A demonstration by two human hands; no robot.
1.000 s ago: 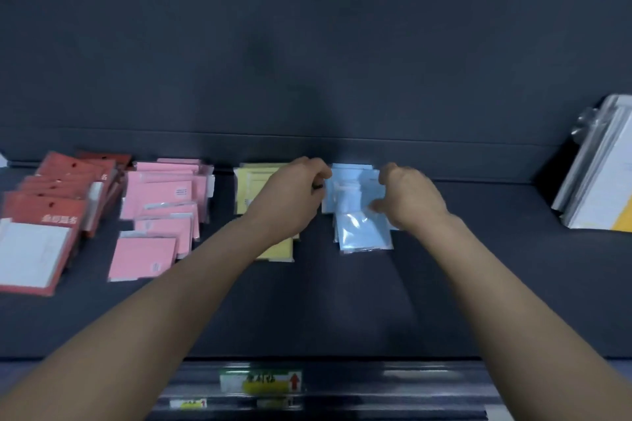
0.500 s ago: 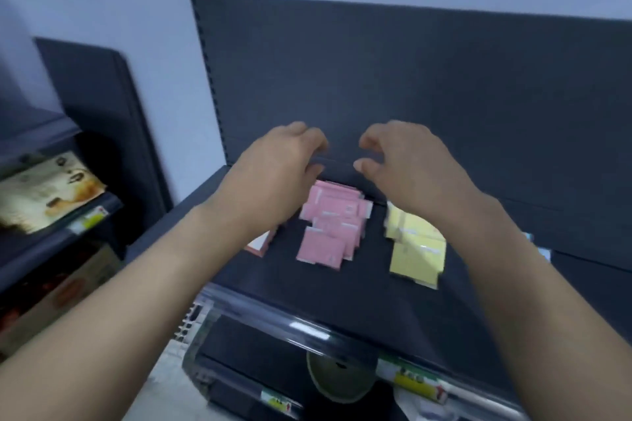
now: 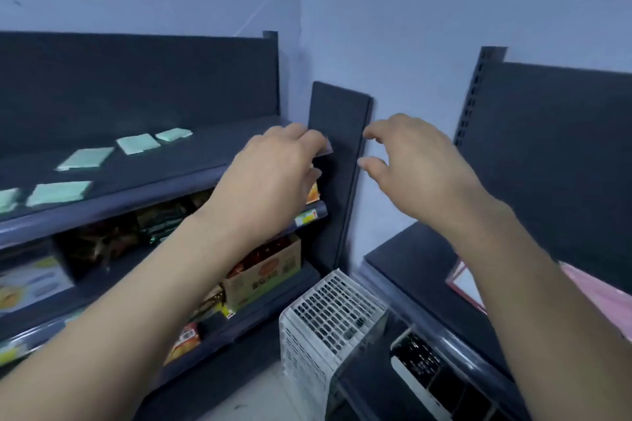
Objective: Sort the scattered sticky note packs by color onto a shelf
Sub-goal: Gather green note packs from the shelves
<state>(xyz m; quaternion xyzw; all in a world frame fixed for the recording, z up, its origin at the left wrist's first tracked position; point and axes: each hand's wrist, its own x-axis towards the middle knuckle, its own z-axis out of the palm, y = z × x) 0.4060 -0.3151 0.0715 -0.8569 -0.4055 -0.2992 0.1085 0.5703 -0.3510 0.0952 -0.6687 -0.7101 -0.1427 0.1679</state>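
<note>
A white slotted crate (image 3: 333,311) sits low in the corner between two dark shelf units. Above it, the left hand (image 3: 270,178) and the right hand (image 3: 420,167) hang in the air, fingers loosely curled and gripping nothing. Pink packs (image 3: 608,297) lie on the right shelf (image 3: 410,260). Farther off to the left, green packs (image 3: 85,158) lie scattered on the top shelf (image 3: 205,154).

Both hands are raised in mid-air and hold nothing: the left hand (image 3: 273,174) has loosely curled fingers in front of a dark end panel (image 3: 338,120), and the right hand (image 3: 417,167) has its fingers spread. Five pale green sticky note packs (image 3: 138,143) lie scattered, apart from one another, on the top left shelf (image 3: 205,150), with snack cartons (image 3: 266,270) on the shelves below. A white perforated basket (image 3: 328,311) stands on the floor between the units, and pink packs (image 3: 602,297) lie on the right shelf (image 3: 410,260).
</note>
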